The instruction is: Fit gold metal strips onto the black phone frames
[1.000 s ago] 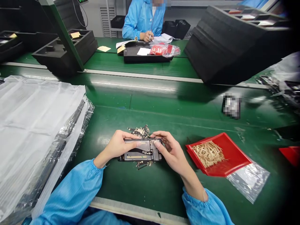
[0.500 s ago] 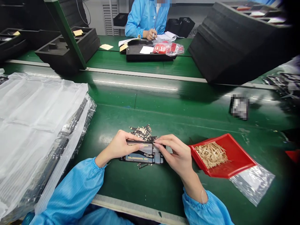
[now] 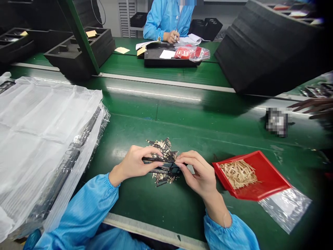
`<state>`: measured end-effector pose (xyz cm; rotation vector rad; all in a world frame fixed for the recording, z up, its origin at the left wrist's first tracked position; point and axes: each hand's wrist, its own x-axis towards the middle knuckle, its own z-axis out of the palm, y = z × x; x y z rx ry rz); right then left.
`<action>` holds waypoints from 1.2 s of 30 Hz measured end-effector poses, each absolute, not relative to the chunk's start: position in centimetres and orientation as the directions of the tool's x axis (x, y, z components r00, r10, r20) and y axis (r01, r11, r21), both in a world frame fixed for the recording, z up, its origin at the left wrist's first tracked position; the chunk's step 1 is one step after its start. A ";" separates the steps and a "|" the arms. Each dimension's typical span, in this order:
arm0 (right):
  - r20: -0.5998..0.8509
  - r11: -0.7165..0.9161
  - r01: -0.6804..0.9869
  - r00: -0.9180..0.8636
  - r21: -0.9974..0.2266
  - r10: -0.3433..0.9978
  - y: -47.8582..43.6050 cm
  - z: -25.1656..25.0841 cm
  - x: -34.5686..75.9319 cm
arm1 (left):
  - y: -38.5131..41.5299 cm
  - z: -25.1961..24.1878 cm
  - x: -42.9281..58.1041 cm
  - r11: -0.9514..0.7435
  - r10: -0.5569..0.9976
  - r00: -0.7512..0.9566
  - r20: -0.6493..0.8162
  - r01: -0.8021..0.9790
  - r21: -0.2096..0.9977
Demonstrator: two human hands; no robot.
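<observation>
going left to right on my feed: a stack of black parts in clear plastic (image 3: 49, 146) lies on the green bench mat (image 3: 182, 208) at left, well apart from the hands. left hand (image 3: 134, 163) is grasping a dark metal frame (image 3: 161, 166), maybe a phone mid-frame, tilted nearly edge-on over a loose pile of small gold-and-black strips (image 3: 162, 147). can't tell if the frame touches the pile. right hand (image 3: 197, 172) grasps the frame's right end. just right of it, a red tray (image 3: 270, 180) holds tan strips (image 3: 238, 173) and sits on a clear zip bag (image 3: 286, 211). far right, another person's fingers (image 3: 312, 106) reach over the bench. far side, a co-worker's blue sleeve (image 3: 153, 24).
</observation>
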<state>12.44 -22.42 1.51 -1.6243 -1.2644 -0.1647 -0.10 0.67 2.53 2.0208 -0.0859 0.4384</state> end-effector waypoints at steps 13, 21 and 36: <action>0.590 0.128 0.687 0.496 -0.715 0.637 -22.6 1.9 12.2 | 0.7 1.7 -0.4 -0.633 0.031 0.777 0.629 -0.471 0.614; 0.559 0.107 0.683 0.487 -0.723 0.671 -22.8 1.7 12.3 | 0.6 1.8 -0.2 -0.629 0.071 0.831 0.552 -0.392 0.672; 0.466 0.193 0.454 0.627 -0.870 0.624 -22.2 1.6 11.9 | 0.6 1.2 -0.8 -0.723 -0.037 0.702 0.711 -0.511 0.466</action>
